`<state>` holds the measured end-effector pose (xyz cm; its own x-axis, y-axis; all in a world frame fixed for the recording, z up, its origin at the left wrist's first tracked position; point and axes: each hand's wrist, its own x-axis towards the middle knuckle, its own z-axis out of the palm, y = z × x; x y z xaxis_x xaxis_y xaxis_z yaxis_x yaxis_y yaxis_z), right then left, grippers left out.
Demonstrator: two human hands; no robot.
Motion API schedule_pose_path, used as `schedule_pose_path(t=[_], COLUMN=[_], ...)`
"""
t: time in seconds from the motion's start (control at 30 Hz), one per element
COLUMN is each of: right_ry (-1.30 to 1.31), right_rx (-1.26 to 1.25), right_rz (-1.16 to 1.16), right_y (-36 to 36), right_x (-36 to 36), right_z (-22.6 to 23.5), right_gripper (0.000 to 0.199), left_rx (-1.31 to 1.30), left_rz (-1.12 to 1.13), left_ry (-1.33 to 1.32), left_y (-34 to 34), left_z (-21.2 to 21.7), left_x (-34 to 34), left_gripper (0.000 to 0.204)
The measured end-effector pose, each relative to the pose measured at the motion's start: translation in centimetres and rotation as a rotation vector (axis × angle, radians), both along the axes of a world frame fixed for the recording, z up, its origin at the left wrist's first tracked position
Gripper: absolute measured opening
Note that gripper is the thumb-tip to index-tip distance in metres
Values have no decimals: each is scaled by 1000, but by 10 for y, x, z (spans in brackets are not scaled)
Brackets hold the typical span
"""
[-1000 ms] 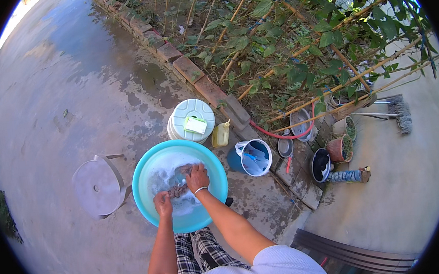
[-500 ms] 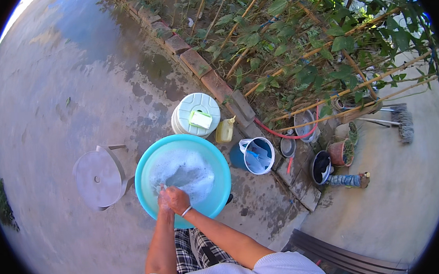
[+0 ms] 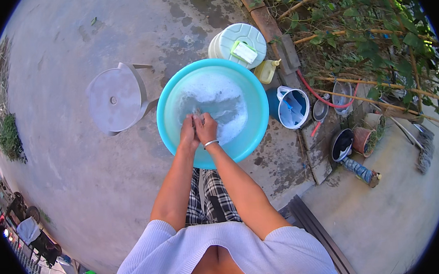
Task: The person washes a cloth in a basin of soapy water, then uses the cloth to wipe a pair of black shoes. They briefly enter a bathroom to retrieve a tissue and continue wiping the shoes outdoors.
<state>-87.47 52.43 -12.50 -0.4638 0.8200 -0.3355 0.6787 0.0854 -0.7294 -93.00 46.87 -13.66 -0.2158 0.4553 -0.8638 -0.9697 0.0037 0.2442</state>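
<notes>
My left hand [image 3: 188, 131] and right hand [image 3: 206, 128] are close together, fingers curled, in the near part of a turquoise basin [image 3: 162, 108]. Between the fingertips shows a small greyish bit; what I grip is too small and too wet-looking to name. Cloudy water with white suds [image 3: 230, 90] fills the middle of the basin. A white band circles my right wrist. Just beyond the basin, a pale lidded bucket [image 3: 218, 45] bears a white block, perhaps soap, in a green dish [image 3: 244, 52].
A grey plastic stool [image 3: 112, 101] stands to the left. At right are a yellowish jug [image 3: 266, 71], a blue bucket [image 3: 274, 107] with cloth inside, a red hose [image 3: 312, 88], a dark bowl [image 3: 340, 146] and flowerpots [image 3: 365, 142]. Bricks edge a planted bed with poles.
My view has shifted, so basin and stool appear farther right and higher. My hands stay together in the basin, with the suds spread differently around them.
</notes>
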Motion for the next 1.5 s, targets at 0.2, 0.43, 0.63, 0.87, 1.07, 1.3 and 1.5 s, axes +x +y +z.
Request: schedule_pose_path(t=[0.2, 0.43, 0.63, 0.87, 1.07, 1.3, 1.5], right_ry=[204, -104, -221, 108, 75, -262, -27], right_rx=[174, 350, 381, 96, 339, 460, 78], right_rz=[171, 47, 34, 75, 58, 8, -63], right_y=[-15, 83, 69, -27, 19, 103, 20], right_x=[-13, 7, 14, 3, -3, 3, 3], right_z=[75, -8, -1, 27, 36, 8, -7], right_gripper=[29, 22, 22, 25, 18, 39, 24], left_rx=[-11, -51, -231, 90, 346, -54, 12], left_rz=[33, -278, -146, 63, -52, -174, 17], left_ry=[28, 192, 269, -110, -41, 147, -88], left_y=[-16, 10, 13, -4, 3, 8, 18], left_z=[-25, 15, 44, 4, 39, 60, 20], left_x=[-9, 3, 2, -2, 2, -3, 2], left_gripper=[37, 41, 48, 45, 47, 55, 52])
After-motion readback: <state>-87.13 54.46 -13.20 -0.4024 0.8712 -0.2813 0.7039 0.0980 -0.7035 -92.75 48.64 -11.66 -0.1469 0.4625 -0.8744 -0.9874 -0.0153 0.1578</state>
